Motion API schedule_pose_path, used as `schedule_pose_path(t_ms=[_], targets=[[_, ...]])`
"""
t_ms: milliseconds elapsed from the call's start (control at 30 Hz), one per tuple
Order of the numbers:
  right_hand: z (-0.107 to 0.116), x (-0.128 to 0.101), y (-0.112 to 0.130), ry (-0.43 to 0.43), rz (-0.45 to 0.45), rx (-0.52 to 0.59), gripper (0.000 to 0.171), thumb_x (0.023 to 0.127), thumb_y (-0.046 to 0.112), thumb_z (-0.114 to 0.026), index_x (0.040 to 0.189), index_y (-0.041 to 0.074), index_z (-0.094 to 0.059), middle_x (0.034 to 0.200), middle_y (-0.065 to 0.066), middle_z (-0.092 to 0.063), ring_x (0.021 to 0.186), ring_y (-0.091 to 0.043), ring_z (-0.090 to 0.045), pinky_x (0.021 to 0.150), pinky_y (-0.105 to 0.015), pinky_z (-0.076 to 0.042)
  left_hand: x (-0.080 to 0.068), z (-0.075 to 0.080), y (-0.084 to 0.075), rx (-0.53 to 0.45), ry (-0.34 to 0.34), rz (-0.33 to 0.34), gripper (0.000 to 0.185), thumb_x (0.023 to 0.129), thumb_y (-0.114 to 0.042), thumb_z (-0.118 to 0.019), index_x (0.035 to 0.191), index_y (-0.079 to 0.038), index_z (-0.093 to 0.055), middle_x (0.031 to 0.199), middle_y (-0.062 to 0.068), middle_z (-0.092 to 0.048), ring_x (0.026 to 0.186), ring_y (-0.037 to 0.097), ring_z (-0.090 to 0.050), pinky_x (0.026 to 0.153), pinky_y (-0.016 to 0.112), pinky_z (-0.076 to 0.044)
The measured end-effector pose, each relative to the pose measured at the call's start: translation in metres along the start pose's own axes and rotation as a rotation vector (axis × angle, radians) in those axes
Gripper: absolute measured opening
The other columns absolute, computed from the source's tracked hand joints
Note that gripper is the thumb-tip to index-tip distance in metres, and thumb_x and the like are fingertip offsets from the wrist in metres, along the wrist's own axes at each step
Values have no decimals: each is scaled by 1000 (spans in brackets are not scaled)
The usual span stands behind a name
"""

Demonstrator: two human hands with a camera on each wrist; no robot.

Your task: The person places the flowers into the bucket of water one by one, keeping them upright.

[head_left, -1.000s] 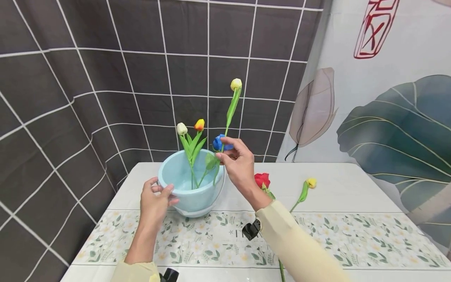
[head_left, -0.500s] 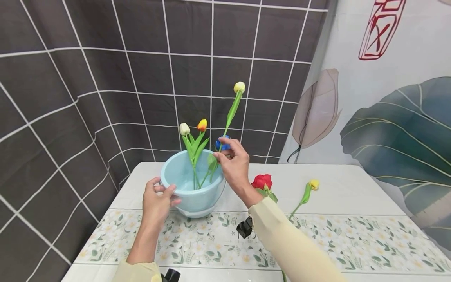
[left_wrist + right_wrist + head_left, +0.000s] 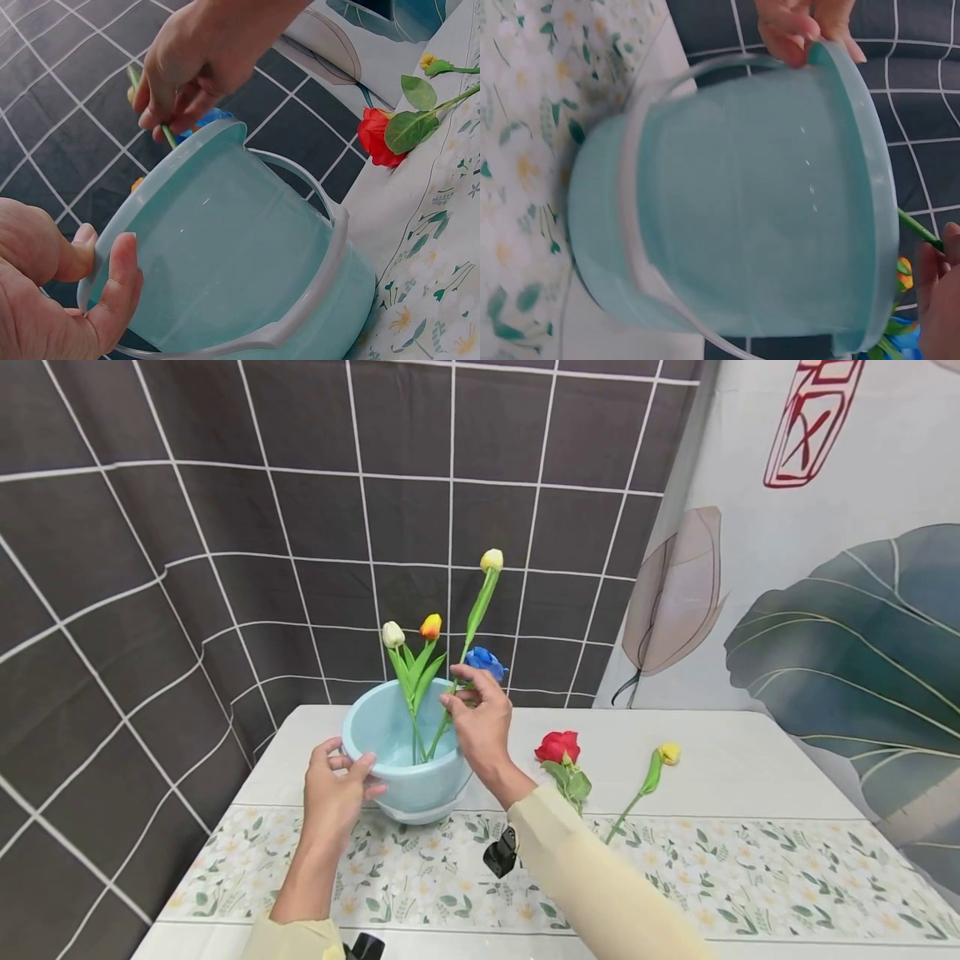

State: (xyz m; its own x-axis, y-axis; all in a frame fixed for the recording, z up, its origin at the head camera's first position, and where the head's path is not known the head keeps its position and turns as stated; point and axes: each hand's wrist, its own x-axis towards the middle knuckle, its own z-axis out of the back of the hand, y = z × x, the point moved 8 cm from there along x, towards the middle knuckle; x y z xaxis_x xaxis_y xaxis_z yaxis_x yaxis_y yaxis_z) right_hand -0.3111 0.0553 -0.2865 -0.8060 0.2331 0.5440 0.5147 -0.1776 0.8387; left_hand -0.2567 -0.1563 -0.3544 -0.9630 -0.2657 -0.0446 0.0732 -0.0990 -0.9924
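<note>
My right hand (image 3: 480, 722) pinches the green stem of the yellow tulip (image 3: 491, 560) between thumb and fingertips, just above the rim of the pale blue bucket (image 3: 405, 760), so the long stem leans up and right while its foot goes down inside. The blue flower (image 3: 486, 660) sits right behind my knuckles; I can't tell whether my fingers touch its stem too. My left hand (image 3: 333, 789) grips the bucket's near-left rim, thumb inside, fingers curled on the outer wall, which I judge steadies the bucket against tipping under the tall stem. The white tulip (image 3: 392, 633) and orange tulip (image 3: 431, 627) already stand in it, leaning on the far wall.

On the table (image 3: 720, 752) to the right lie a red rose (image 3: 557, 746) and a small yellow tulip (image 3: 663, 752), apart from each other, within my right hand's reach.

The stems' feet are hidden by the bucket wall. In the right wrist view only my fingertips (image 3: 936, 300) and a bit of stem show at the edge. My sleeve covers part of the rose's stem.
</note>
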Motion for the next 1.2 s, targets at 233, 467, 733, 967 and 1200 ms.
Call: schedule_pose_path(t_ms=[233,467,733,967,1200], targets=[[-2,-11,-12,44,-145,-34,36,77,-10,-73,109,8,-71,102,-8,-66,80,-17,-65,69,-22,-63,0,-1,0,13,-3,3,63,100,-11,-52,152,-6,-16,121,19,-36,78,14,-67,74,21,-64],[-3,-17,-13,132,-153,-78,18,83,1,-73,99,7,-74,95,-8,-70,78,-17,-65,69,-24,-61,-1,-1,-1,-5,3,2,64,99,-11,-53,152,-5,-16,121,19,-36,77,13,-66,74,22,-64],[-22,-28,12,426,284,-522,31,94,35,-63,75,13,-75,68,4,-68,67,-9,-62,62,-21,-55,0,-2,-1,5,10,7,64,100,-12,-51,152,-6,-14,122,20,-36,76,12,-66,74,21,-64],[-19,-32,16,445,274,-435,38,99,32,-56,72,10,-72,66,2,-64,65,-9,-57,57,-19,-50,-2,-2,1,6,17,7,65,100,-13,-52,152,-6,-14,123,20,-35,77,12,-66,75,21,-64],[2,-27,17,338,-45,56,36,103,23,-47,98,-6,-68,81,-18,-67,69,-25,-64,56,-23,-56,-2,0,0,-1,5,4,64,100,-12,-52,152,-5,-15,121,18,-36,79,12,-65,76,22,-64]])
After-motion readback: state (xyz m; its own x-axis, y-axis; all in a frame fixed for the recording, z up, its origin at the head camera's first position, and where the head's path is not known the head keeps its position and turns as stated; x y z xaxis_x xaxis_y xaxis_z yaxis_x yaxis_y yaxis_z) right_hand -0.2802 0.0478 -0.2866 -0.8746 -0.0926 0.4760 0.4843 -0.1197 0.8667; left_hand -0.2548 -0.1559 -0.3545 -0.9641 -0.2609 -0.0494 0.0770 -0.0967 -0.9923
